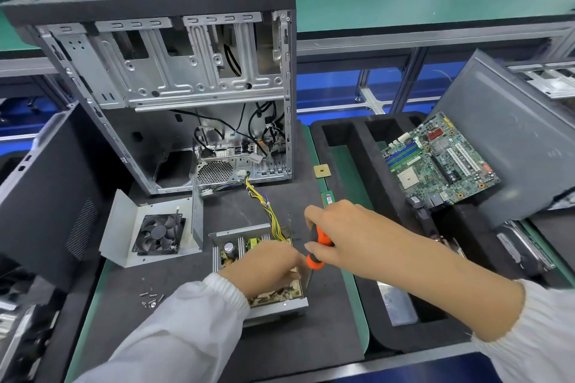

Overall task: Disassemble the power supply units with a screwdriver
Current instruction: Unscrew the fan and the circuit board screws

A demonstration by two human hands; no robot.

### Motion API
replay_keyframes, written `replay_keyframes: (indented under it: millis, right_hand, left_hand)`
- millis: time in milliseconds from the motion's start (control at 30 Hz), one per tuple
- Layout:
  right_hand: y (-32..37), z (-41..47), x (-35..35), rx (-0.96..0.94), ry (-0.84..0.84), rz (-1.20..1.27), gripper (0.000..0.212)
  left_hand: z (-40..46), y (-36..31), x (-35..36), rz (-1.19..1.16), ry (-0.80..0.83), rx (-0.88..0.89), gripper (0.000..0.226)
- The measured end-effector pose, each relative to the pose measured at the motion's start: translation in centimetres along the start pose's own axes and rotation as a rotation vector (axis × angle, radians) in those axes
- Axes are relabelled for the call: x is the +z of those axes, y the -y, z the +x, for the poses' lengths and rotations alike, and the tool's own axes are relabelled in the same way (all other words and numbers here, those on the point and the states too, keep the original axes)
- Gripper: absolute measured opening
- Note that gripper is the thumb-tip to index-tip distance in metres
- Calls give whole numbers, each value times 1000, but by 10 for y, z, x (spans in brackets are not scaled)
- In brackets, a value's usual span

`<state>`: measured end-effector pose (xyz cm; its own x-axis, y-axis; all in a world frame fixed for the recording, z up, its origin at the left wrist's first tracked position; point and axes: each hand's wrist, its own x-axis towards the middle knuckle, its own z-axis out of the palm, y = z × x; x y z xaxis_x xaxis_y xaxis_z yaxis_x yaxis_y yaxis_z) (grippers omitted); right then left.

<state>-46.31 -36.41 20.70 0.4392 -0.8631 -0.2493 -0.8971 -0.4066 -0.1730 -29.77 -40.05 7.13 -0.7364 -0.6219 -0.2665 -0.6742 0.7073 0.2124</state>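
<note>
An opened power supply unit lies on the dark mat, its circuit board exposed and a yellow and black wire bundle running up toward the case. My left hand rests over the board with fingers curled down onto it; what the fingertips touch is hidden. My right hand grips an orange and black screwdriver, held upright with its shaft pointing down at the unit's right edge. The removed cover with its black fan lies to the left.
An empty open computer case stands behind the unit. Several loose screws lie on the mat at front left. A black foam tray on the right holds a motherboard, a grey side panel leaning on it. A CPU chip sits nearby.
</note>
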Motion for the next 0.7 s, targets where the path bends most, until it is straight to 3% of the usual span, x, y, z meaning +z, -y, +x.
replay_keyframes:
  millis: [100, 267, 700]
  right_hand:
    - [3, 2, 6, -24, -27, 17, 27]
    - [9, 3, 8, -30, -54, 13, 27]
    - [8, -1, 9, -16, -62, 26, 26]
  left_hand:
    - [-18, 2, 14, -192, -208, -162, 22]
    - [-32, -7, 33, -573, -242, -388, 13]
    - [-29, -1, 34, -544, -251, -376, 11]
